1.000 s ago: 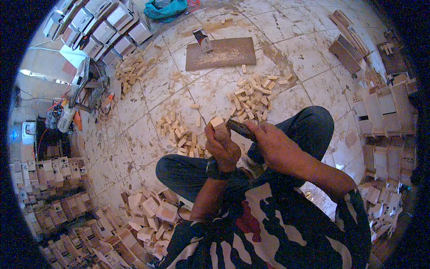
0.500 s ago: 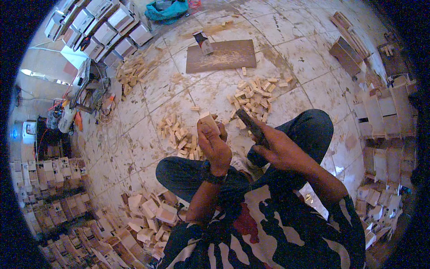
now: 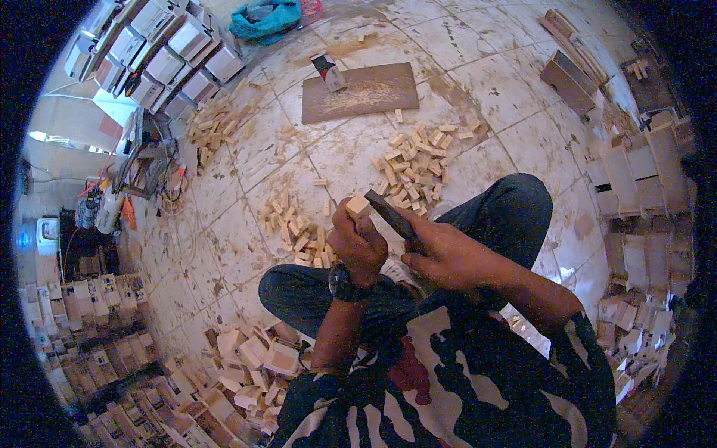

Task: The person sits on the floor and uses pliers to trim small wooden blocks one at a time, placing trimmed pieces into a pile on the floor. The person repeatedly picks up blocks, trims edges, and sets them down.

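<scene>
My left hand (image 3: 359,246) is closed around a small pale wooden block (image 3: 358,206), whose end shows above the fingers. In my right hand (image 3: 448,255) is a dark, flat, straight bar (image 3: 388,215); its exact kind does not show. The bar's far tip lies right beside the block, and I cannot tell whether they touch. Just past my hands, a heap of small wooden blocks (image 3: 414,168) lies on the tiled floor. Another heap of blocks (image 3: 299,231) sits to the left of my left hand.
Farther off, a brown board (image 3: 373,93) carries wood dust and a small box (image 3: 326,72). More wood pieces (image 3: 211,131) lie at far left, with larger blocks (image 3: 258,358) near left. Stacked wooden parts (image 3: 631,175) line the right side. A teal bag (image 3: 265,21) rests at the back.
My right hand has moved left, bringing the dark bar's tip to the block. My left hand has turned the block so its end faces up. The view has shifted slightly.
</scene>
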